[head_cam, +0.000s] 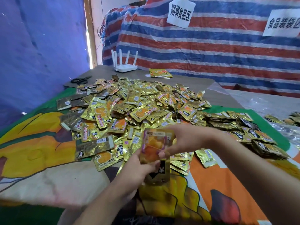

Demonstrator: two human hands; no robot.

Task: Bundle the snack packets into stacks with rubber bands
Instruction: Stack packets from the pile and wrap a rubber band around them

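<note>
Snack packets [155, 161] sit as a small stack gripped in the left hand [138, 168]; the right hand [183, 140] pinches the top packet's upper edge. Just beyond both hands spreads the loose pile [138, 104]; farther off, scissors [80, 80] and a router [124, 65].

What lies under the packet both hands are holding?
Beneath the top packet gripped by left hand and right hand, a gold-black packet shows; any others between are hidden.

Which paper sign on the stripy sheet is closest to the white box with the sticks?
The left sign, the tilted one. It hangs nearer the white router than the right sign at the picture's edge.
</note>
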